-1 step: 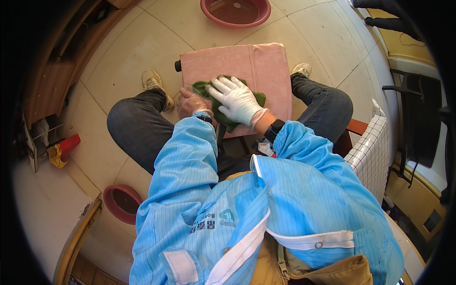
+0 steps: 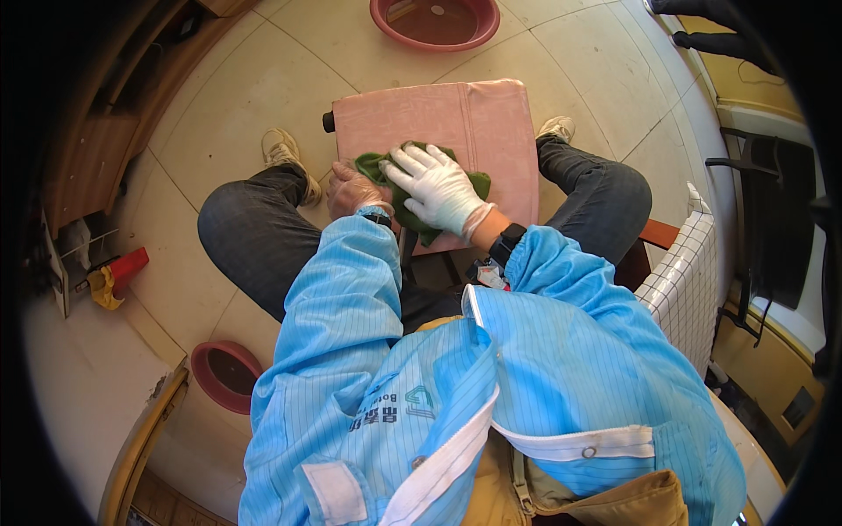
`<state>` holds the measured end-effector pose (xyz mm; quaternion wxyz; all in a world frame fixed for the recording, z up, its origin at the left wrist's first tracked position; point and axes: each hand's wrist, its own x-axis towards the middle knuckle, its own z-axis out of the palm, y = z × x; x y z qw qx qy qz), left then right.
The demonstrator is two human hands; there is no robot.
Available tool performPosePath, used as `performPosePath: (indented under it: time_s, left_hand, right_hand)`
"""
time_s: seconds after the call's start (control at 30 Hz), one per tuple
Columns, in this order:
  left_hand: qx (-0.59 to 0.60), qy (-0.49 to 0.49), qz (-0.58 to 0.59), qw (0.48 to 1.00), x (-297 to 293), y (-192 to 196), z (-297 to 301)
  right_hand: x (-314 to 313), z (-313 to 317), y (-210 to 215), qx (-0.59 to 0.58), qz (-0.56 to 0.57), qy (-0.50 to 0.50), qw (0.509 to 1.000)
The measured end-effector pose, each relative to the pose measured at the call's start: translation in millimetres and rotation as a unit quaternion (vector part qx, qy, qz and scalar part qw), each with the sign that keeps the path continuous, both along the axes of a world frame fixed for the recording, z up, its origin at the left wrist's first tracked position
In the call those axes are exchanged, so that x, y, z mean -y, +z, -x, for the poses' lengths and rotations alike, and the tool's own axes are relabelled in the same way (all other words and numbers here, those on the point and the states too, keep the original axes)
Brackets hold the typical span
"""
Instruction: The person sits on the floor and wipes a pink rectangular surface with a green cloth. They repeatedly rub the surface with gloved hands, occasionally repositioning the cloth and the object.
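Between my knees is a flat pink fabric-covered pad (image 2: 500,127) with a seam across its right part and a short black knob (image 2: 329,122) at its far left corner. A dark green cloth (image 2: 478,182) lies bunched on its near half. My right hand (image 2: 438,188), in a white glove, rests on the cloth with fingers stretched out and slightly spread, hiding much of it. At the pad's left edge, my left hand (image 2: 355,191), in a thin see-through glove, has its fingers curled round that edge; its fingertips are partly hidden.
A red basin (image 2: 491,37) holding water stands on the tiled floor beyond the pad. Another reddish basin (image 2: 197,368) is at the lower left. Wooden furniture (image 2: 88,167) lines the left side. On the right are a grid-patterned cloth (image 2: 684,280) and a black chair (image 2: 772,219).
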<state>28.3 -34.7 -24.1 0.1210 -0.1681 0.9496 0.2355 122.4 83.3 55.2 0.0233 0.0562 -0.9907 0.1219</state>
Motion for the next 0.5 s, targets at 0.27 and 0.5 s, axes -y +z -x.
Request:
performPosePath:
  time_s: [0.27, 0.5]
  left_hand:
    - [0.052, 0.019, -0.035, 0.998, 0.0, 18.4, -3.5]
    - [-0.057, 0.039, 0.046, 0.997, -0.7, -21.7, 0.0]
  right_hand:
    - [2.2, -21.3, -4.9, -0.001, 0.004, -0.018, 1.0]
    - [-8.9, -7.9, -21.6, -0.007, 0.013, -0.121, 0.993]
